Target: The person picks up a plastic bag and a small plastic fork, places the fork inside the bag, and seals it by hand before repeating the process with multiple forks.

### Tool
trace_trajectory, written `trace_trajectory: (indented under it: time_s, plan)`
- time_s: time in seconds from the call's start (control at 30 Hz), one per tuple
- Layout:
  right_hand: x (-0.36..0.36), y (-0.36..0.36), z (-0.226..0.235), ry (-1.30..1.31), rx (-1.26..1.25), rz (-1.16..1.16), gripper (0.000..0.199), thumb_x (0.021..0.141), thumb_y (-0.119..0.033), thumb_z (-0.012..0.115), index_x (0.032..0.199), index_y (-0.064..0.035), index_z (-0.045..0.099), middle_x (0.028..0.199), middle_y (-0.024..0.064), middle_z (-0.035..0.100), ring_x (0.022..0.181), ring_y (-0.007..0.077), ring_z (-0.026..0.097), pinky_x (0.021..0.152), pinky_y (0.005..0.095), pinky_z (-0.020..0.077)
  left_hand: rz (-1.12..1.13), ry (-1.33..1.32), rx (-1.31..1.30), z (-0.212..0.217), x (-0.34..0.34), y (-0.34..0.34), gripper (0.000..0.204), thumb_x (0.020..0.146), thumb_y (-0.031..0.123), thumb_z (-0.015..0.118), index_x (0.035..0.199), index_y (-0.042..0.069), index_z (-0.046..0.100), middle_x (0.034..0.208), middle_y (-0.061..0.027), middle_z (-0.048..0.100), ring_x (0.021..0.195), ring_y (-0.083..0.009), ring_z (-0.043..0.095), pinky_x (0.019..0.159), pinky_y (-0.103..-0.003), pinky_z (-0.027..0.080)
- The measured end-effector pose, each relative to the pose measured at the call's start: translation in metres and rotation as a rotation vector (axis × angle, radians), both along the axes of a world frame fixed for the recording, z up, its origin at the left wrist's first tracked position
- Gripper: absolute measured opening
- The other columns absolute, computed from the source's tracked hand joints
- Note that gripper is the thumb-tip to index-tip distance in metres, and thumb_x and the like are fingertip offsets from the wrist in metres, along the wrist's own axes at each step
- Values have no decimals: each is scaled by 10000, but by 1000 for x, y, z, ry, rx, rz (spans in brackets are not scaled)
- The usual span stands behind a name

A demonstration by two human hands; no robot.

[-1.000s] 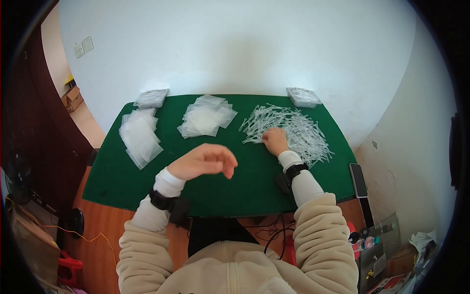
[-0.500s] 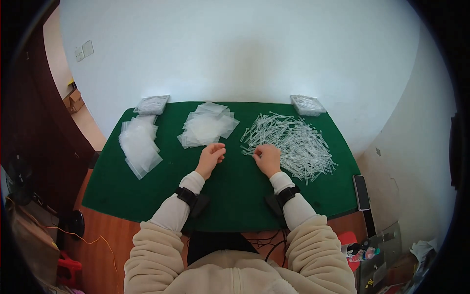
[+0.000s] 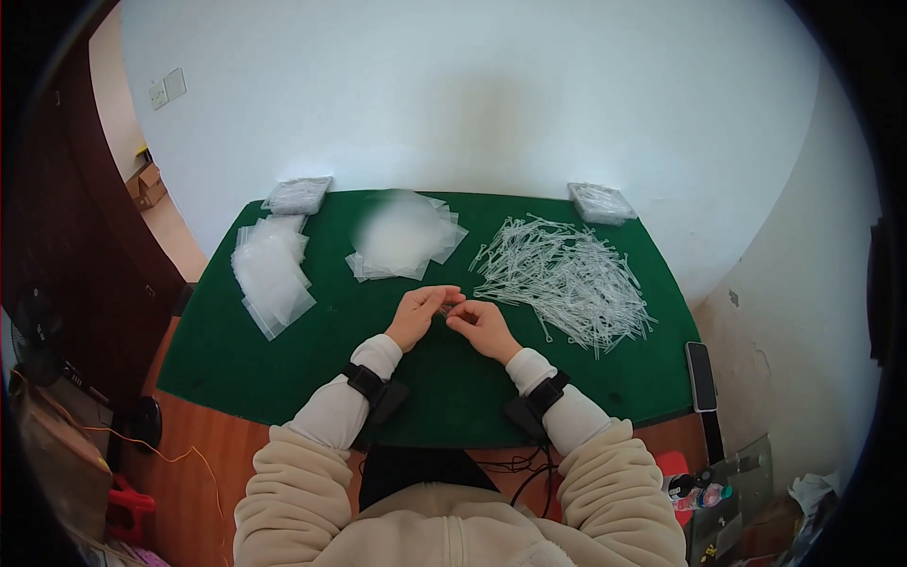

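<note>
Over the middle of the green-covered table, my left hand and my right hand meet with their fingertips together. Both have their fingers closed; a small, thin thing shows between them, too little of it to name. To the right of my right hand spreads a loose heap of thin clear plastic sticks with looped ends. Beyond my left hand lies a pile of clear flat plastic bags, partly blurred. Another stack of clear bags fans out at the left.
Two packed clear bundles stand along the back edge, one at the left and one at the right. A phone lies at the table's right edge. The white wall rises behind the table. A black fan stands left.
My right hand has left the edge of the stick heap and moved left to meet my left hand. My left hand has shifted slightly right and nearer to me.
</note>
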State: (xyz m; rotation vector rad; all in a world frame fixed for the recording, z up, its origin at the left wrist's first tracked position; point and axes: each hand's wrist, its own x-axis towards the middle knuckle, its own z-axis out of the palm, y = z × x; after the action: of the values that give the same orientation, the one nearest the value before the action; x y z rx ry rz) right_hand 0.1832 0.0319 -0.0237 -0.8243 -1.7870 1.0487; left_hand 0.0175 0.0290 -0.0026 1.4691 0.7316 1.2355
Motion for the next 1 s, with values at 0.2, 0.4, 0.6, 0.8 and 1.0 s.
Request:
trace_trajectory:
  time_s: [0.2,0.4,0.6,0.8,1.0]
  plan:
    - [15,5,14,-379,541,-375,89,758,-108,642,815,-39,639,693,64,577,650,206,553,592,318,440,196,-335,-213,-7,-19,4,307,953,260,388,1102,23,515,702,-21,503,551,-92,437,553,-241,413]
    - [39,19,8,-622,656,-662,92,714,-132,652,786,-75,646,728,68,569,767,275,538,682,382,430,176,-439,-432,8,-20,-1,296,968,273,355,1020,29,516,676,19,423,471,-47,280,431,-191,258]
    - [40,22,5,-813,520,-580,79,721,-160,613,767,-104,646,803,53,562,844,267,518,733,410,386,171,-402,-396,0,-25,2,292,953,226,370,1093,14,513,742,11,454,516,-42,296,445,-188,250]
    - [39,22,4,-828,525,-590,72,717,-154,613,755,-93,621,788,74,549,829,269,515,715,405,390,106,-364,-447,2,-15,2,257,921,178,436,1090,16,542,791,-14,487,574,-56,359,517,-194,316]
    - [29,16,9,-628,645,-576,66,726,-83,622,761,-46,581,741,101,536,702,262,526,632,369,424,-89,-222,-397,-5,-14,-4,264,945,192,412,1111,16,518,805,-21,501,599,-80,404,553,-216,361]
